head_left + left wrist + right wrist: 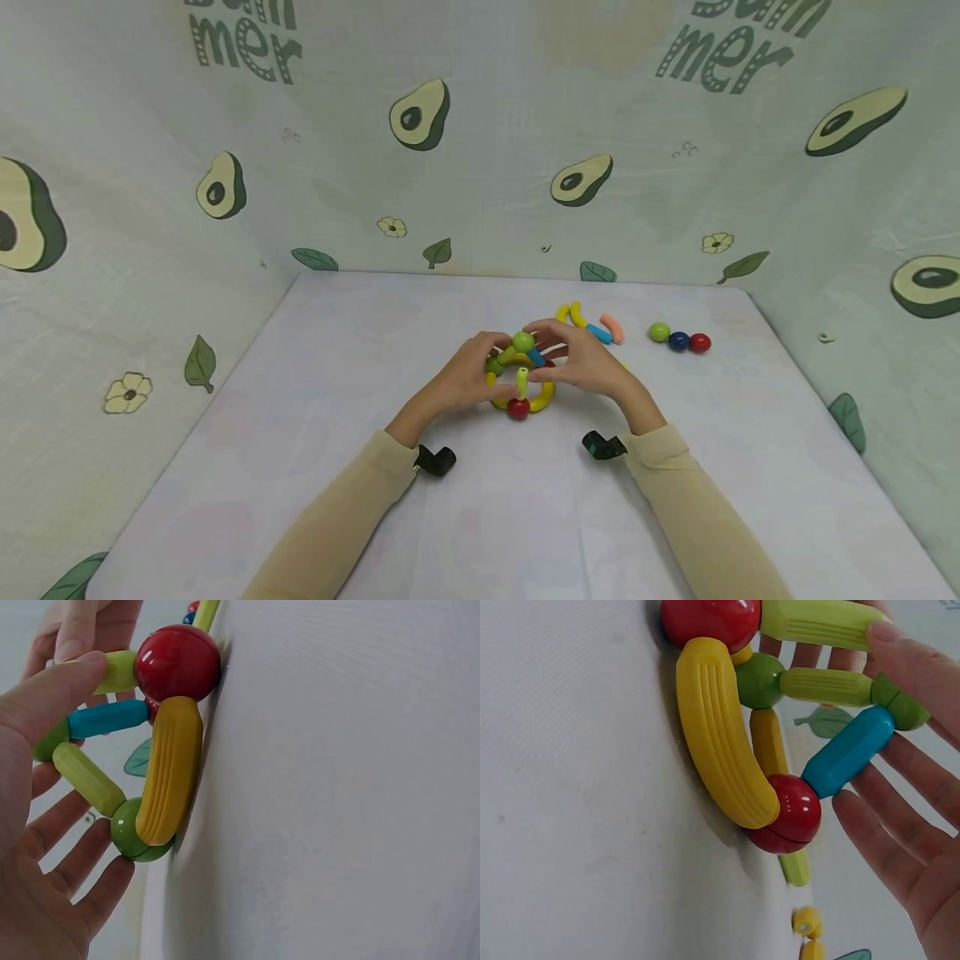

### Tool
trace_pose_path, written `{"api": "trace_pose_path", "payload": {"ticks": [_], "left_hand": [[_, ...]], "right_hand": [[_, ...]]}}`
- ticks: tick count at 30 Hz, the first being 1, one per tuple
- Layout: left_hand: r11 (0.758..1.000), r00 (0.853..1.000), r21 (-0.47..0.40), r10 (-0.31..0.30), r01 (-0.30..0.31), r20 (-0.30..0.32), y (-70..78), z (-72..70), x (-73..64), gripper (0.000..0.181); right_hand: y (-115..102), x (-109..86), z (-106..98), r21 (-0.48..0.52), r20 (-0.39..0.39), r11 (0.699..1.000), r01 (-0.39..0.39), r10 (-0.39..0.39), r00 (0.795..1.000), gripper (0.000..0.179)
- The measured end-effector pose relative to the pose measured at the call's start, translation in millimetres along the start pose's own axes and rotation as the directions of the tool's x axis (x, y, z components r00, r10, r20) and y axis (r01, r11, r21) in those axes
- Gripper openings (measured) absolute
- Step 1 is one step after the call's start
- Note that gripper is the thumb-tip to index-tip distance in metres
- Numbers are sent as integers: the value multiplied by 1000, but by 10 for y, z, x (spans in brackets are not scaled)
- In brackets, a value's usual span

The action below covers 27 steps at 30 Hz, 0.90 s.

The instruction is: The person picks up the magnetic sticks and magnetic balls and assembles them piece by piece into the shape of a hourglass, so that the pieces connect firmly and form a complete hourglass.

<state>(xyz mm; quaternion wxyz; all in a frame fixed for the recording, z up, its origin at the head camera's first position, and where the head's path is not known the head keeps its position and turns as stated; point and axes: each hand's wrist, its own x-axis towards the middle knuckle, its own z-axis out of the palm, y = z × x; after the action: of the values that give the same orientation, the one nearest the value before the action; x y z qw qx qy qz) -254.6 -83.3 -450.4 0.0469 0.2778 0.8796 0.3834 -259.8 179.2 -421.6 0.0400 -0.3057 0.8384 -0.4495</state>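
Observation:
A frame of magnetic balls and sticks stands on the table between both hands. Its low ring has yellow curved sticks, a front red ball, a green ball and another red ball. A blue stick and a green stick slope up to a top green ball. From the front red ball rises a light green stick. The left hand curls round the frame's left side, thumb at the light green stick. Opposite, the right hand grips likewise, fingers by the blue stick.
Behind the right hand lie loose yellow curved sticks, a blue stick and a salmon curved stick. Farther right, a green ball, a navy ball and a red ball sit in a row. Patterned cloth surrounds the table.

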Motion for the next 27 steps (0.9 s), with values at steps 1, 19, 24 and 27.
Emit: {"api": "trace_pose_path", "payload": {"ticks": [1, 19, 24, 27], "left_hand": [[1000, 1000, 1, 2, -2, 0, -1, 8, 5, 85], [999, 999, 14, 31, -31, -9, 23, 13, -4, 76], [999, 999, 21, 42, -42, -8, 27, 9, -2, 72], [998, 999, 29, 48, -48, -8, 22, 10, 2, 70]], "right_hand": [[6, -11, 6, -8, -9, 1000, 5, -5, 1000, 67], [-36, -90, 90, -94, -72, 988, 124, -131, 989, 53], [-17, -99, 118, -99, -87, 983, 152, -161, 983, 50], [-5, -102, 133, -99, -92, 983, 157, -166, 982, 50]]}}
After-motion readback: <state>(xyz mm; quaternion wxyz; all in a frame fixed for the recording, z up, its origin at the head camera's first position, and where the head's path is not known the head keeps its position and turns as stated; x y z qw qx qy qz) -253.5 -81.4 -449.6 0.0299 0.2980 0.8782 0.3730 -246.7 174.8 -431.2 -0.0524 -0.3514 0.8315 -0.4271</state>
